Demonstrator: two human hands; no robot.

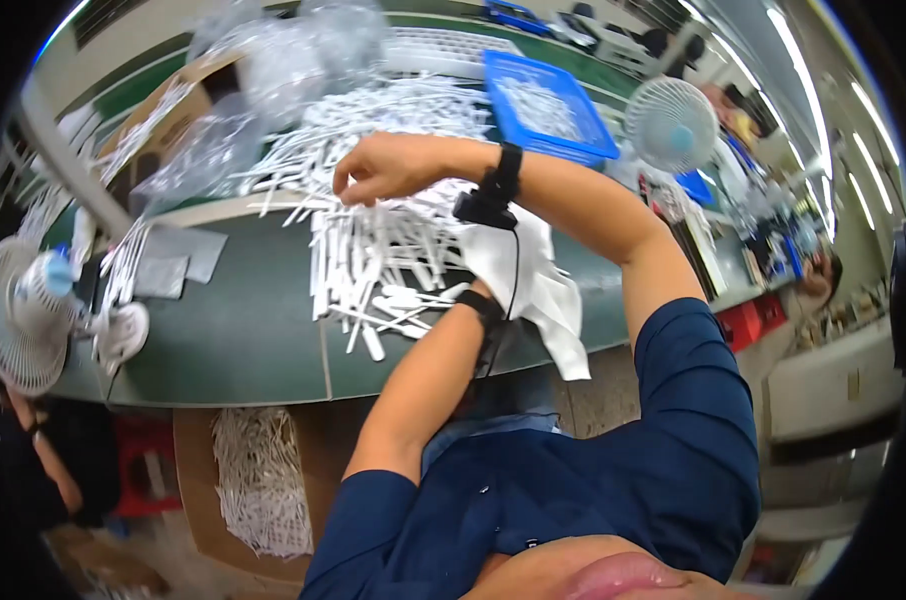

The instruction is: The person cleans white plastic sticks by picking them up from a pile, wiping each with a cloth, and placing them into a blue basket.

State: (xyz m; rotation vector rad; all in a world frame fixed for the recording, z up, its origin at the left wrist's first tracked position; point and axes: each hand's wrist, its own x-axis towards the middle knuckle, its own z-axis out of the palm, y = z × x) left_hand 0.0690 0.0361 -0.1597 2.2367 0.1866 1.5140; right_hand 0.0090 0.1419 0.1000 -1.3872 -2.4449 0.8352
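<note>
My right hand (388, 168) reaches across above a heap of thin white plastic sticks (393, 110), its fingers curled closed. Whatever it may hold is too small to make out. My left hand (482, 289) goes in under a white cloth (523, 275), which hides its fingers. The cloth hangs over the front edge of the green table (253, 310). Left of the cloth lie more white plastic pieces with long stems (373, 260), many side by side, with a few loose ones (398, 310) crossing each other nearer the edge.
A blue basket (598, 145) of white pieces stands at the back, near a white fan (671, 122). Another fan (23, 315) is at the left edge. Clear plastic bags (313, 60) lie at the back left. Below the table, a carton (198, 480) holds more white pieces.
</note>
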